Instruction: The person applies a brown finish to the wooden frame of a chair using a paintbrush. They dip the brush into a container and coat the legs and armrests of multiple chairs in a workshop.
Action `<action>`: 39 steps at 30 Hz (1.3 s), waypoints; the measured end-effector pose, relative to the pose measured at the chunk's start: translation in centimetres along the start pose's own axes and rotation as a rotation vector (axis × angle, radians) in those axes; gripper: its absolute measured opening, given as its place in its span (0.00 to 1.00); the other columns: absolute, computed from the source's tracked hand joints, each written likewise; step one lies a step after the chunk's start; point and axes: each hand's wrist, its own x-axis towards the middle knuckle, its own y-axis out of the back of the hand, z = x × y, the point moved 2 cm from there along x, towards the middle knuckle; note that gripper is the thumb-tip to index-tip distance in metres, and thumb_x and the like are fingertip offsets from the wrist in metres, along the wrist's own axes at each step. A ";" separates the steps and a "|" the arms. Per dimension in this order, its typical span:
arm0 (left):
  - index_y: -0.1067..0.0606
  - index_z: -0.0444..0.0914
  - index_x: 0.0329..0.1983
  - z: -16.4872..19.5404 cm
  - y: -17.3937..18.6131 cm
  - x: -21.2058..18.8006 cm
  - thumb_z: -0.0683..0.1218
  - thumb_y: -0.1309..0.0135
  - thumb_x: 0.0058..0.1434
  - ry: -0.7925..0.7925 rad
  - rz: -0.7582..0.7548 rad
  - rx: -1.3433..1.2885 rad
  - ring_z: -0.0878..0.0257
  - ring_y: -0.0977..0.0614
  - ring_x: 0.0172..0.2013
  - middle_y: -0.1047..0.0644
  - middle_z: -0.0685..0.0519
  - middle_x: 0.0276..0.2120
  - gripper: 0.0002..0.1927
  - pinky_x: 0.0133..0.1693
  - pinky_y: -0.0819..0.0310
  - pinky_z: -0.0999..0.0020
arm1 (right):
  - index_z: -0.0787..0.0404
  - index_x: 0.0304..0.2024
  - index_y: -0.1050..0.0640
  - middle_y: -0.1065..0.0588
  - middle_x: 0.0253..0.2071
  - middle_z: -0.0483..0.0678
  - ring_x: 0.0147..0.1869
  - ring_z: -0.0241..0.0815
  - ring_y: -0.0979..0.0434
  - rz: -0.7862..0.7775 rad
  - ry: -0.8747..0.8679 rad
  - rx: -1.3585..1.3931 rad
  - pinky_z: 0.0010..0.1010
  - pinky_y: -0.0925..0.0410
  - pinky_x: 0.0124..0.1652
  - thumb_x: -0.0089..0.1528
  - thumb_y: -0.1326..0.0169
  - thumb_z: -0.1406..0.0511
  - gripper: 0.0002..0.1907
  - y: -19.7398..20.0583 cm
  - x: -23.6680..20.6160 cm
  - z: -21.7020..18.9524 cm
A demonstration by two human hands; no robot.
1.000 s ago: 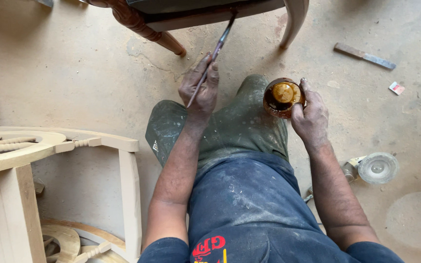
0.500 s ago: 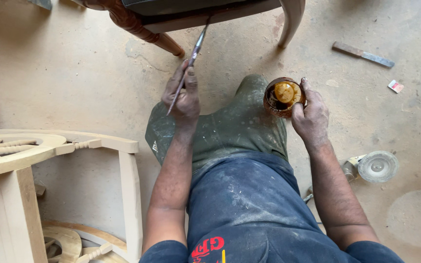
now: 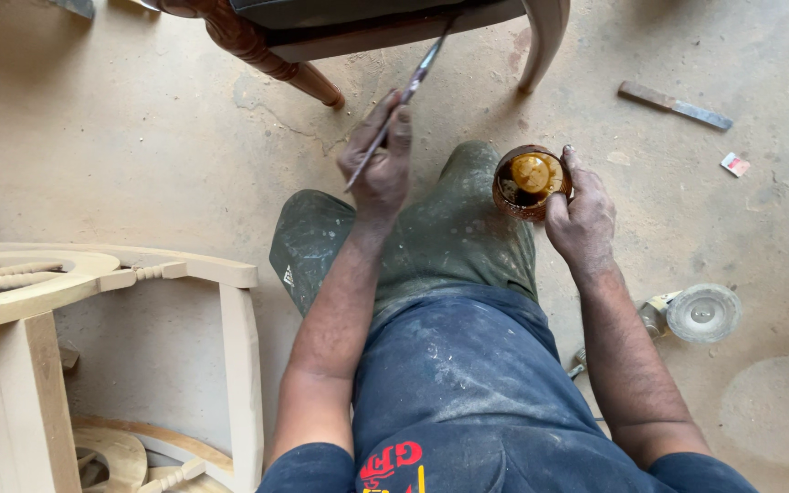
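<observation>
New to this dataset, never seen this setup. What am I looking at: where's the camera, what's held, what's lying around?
No machine here: a person is working bare-handed, and the one camera sits on their head, looking down at their lap and a dusty concrete floor. The left hand holds a thin brush whose tip reaches the dark wooden chair at the top. The right hand holds a small cup of brown liquid. At the left stands an unfinished pale wooden chair. A chisel-like tool lies on the floor at the upper right.

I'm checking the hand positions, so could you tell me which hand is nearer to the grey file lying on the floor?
The right hand. It holds the small tin, left of and below the file; the left hand, gripping the brush, is farther left.
</observation>
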 end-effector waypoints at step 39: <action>0.23 0.31 0.56 -1.8 14.6 -0.6 0.47 0.45 0.73 -0.001 0.392 0.334 0.67 0.13 0.39 0.17 0.44 0.43 0.16 0.34 0.13 0.74 | 0.72 0.69 0.31 0.24 0.56 0.67 0.61 0.58 0.21 -0.076 0.020 -0.011 0.44 0.29 0.61 0.60 0.55 0.74 0.33 -1.9 0.2 -0.8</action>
